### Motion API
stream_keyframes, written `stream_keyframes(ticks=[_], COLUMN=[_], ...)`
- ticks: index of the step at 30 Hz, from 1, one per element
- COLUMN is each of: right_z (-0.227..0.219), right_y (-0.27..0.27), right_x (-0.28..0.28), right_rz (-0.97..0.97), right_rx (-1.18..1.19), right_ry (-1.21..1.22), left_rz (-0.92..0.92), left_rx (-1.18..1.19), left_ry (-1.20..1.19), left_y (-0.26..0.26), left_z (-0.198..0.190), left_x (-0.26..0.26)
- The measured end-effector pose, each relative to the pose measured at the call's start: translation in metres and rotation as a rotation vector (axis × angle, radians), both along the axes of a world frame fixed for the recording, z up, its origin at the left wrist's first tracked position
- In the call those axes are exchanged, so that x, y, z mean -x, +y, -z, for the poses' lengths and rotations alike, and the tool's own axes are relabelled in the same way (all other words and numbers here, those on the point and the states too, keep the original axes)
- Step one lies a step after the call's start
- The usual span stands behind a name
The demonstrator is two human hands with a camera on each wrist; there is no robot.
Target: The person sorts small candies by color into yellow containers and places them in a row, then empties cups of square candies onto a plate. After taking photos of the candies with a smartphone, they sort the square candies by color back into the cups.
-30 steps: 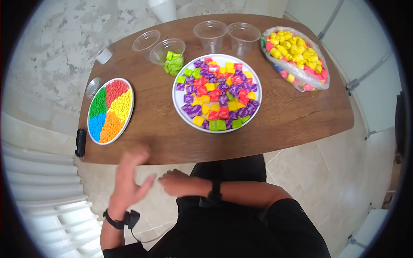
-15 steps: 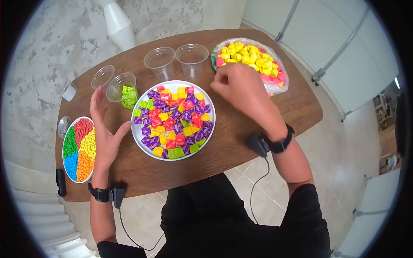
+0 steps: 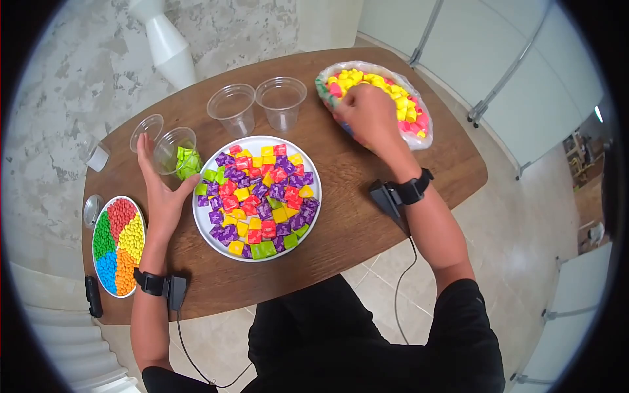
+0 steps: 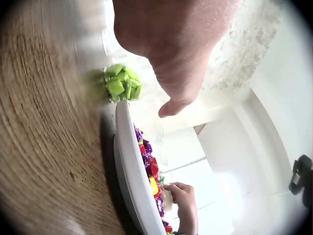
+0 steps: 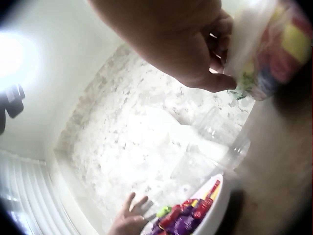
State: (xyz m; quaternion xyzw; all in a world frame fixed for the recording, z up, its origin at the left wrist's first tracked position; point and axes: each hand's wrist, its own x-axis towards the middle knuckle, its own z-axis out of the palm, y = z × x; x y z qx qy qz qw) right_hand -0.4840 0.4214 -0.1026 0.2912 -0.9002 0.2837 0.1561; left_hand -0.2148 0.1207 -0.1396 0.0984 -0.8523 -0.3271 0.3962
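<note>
My left hand (image 3: 164,200) is beside a clear plastic cup (image 3: 171,145) of green wrapped candies (image 3: 189,162), fingers straight and thumb spread wide, the thumb tip near the candies. To its right sits a white plate (image 3: 198,219) of purple, red, yellow and green wrapped candies (image 3: 259,203). My right hand (image 3: 373,116) grips the left edge of a clear plastic bag (image 3: 424,141), full of yellow and pink pieces (image 3: 393,92). In the right wrist view, the curled fingers and thumb tip meet the edge of the bag (image 5: 249,44).
Two clear cups (image 3: 280,105) stand behind the plate; another cup (image 3: 147,133) is at the back left. A white plate of small candies (image 3: 118,249), sorted by colour, lies at the left. A black object (image 3: 93,296) sits at the table's left edge.
Both hands have come up from the front edge over the table. The left has reached the cup of green candies; the right has gone across to the bag. The head view has shifted too.
</note>
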Motion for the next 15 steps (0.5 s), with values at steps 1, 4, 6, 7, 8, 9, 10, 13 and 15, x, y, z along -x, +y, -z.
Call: stream_keyframes(ticks=[1, 4, 6, 7, 8, 9, 10, 13, 15], right_z=[-0.006, -0.015, -0.016, -0.018, -0.019, -0.015, -0.008, -0.020, -0.032], right_y=[0.004, 0.014, 0.012, 0.011, 0.008, 0.006, 0.005, 0.015, 0.043], right_x=[-0.001, 0.002, 0.001, -0.002, -0.006, -0.005, -0.001, 0.012, 0.050], right_rz=[-0.007, 0.041, 0.061, 0.092, 0.047, 0.054, -0.023, -0.046, 0.047], right_rx=[-0.002, 0.150, 0.089, 0.034, -0.020, -0.025, -0.087, -0.156, 0.130], right_ry=[0.005, -0.100, -0.108, -0.121, -0.151, -0.147, -0.146, -0.208, -0.160], left_rz=[0.003, 0.014, 0.007, 0.011, 0.010, -0.001, -0.005, 0.046, 0.073], left_rx=[-0.032, -0.068, -0.080, -0.086, -0.092, -0.084, -0.076, -0.186, -0.220], left_ry=[0.016, 0.051, 0.061, 0.065, 0.068, 0.069, 0.072, 0.074, 0.084], left_y=[-0.002, 0.002, 0.003, 0.002, 0.000, -0.001, -0.002, 0.000, 0.000], left_z=[0.000, -0.005, -0.003, -0.002, -0.001, 0.000, 0.001, 0.007, 0.008], left_x=[0.002, 0.006, 0.006, 0.005, 0.003, 0.002, 0.003, 0.002, 0.003])
